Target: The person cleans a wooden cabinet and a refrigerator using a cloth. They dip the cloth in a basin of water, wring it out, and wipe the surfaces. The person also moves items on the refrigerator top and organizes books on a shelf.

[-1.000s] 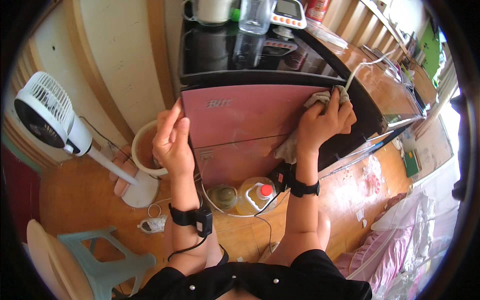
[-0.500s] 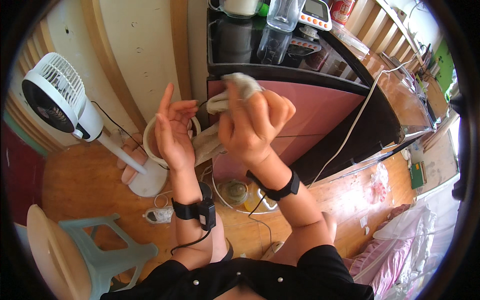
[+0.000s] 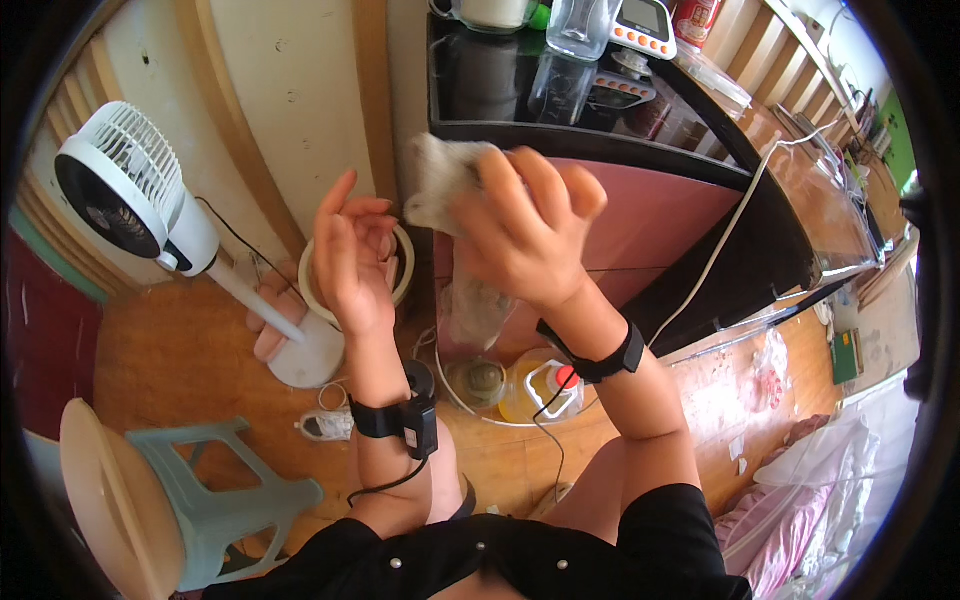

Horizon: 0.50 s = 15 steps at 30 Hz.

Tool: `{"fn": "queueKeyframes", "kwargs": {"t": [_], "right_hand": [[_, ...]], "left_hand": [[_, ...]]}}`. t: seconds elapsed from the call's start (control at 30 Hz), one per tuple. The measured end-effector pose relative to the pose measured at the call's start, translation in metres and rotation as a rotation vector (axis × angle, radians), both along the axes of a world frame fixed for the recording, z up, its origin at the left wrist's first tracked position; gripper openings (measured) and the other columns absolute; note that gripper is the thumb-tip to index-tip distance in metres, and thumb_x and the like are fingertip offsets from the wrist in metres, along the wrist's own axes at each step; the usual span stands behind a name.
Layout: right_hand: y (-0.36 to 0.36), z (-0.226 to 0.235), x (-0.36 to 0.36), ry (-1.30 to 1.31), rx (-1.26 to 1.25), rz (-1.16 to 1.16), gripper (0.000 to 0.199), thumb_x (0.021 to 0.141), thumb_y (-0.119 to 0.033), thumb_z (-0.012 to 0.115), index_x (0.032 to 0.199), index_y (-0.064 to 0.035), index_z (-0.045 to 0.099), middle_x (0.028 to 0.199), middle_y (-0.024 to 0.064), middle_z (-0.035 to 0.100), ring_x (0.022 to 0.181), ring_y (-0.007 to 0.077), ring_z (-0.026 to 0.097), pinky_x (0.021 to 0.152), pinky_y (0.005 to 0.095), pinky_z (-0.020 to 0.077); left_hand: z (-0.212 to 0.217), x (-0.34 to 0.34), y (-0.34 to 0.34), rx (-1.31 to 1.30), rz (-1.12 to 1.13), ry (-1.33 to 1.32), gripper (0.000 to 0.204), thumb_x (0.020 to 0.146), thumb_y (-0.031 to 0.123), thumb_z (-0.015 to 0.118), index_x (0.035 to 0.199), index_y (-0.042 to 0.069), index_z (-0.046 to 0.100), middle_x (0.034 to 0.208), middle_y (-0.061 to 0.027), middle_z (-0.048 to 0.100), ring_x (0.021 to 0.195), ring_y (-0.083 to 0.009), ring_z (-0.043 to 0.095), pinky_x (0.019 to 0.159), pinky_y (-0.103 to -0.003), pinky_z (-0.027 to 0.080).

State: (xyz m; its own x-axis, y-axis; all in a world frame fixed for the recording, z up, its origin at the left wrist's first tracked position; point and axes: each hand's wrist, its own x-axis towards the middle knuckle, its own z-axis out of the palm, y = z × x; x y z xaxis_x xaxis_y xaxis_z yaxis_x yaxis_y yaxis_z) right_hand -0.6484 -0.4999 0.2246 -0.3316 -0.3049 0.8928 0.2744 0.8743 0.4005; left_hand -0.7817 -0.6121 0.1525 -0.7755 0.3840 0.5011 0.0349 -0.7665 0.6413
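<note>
My right hand (image 3: pixel 540 230), slightly blurred, grips a crumpled greyish-white cloth (image 3: pixel 438 180) in front of the cabinet's black top edge. The cloth hangs out on the left side of the fingers. To its left, my left hand (image 3: pixel 355 265) is raised with fingers apart and slightly curled, holding nothing. Behind that hand stands a round bin with a cream rim (image 3: pixel 405 280), partly hidden. Black straps circle both wrists, and a small black device (image 3: pixel 420 425) sits on the left one. A translucent plastic bag (image 3: pixel 478 310) hangs below the cloth against the pink cabinet front (image 3: pixel 640 215).
On the black glossy top stand a clear container (image 3: pixel 580 30), a white device with orange buttons (image 3: pixel 643 30) and a red can (image 3: pixel 696 20). A white fan (image 3: pixel 140 190) is at left, above a green stool (image 3: pixel 225 490). A red-capped jug (image 3: pixel 548 388) stands on the floor.
My right hand has swung the cloth up and left, with the fingers spreading more. The cloth's lower hanging part has lifted away from the bin. My left hand has barely moved.
</note>
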Motion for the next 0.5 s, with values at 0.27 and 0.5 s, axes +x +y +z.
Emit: {"fn": "queueKeyframes", "kwargs": {"t": [0.27,0.5], "right_hand": [[0.019,-0.026,0.018,0.314,-0.594,-0.239,0.078,0.081,-0.005,0.066,0.154,-0.0014,0.037,0.154,0.0223,0.038,0.142,0.0458,0.03,0.119,0.0497,0.0206],[-0.028,0.003,-0.05,0.099,-0.283,-0.119,0.04,0.087,-0.019,0.057,0.122,-0.0011,0.064,0.151,0.0193,0.047,0.143,0.0374,0.041,0.119,0.0491,0.026]], "left_hand": [[0.003,-0.006,-0.007,-0.002,0.099,-0.053,0.048,0.102,0.029,0.054,0.139,-0.003,0.05,0.103,-0.0088,0.062,0.085,-0.0126,0.057,0.083,-0.027,0.046],[-0.004,-0.001,0.0,0.025,0.05,-0.105,0.044,0.104,0.026,0.05,0.139,-0.002,0.048,0.106,-0.0082,0.063,0.085,-0.0121,0.059,0.075,-0.026,0.048]]}}
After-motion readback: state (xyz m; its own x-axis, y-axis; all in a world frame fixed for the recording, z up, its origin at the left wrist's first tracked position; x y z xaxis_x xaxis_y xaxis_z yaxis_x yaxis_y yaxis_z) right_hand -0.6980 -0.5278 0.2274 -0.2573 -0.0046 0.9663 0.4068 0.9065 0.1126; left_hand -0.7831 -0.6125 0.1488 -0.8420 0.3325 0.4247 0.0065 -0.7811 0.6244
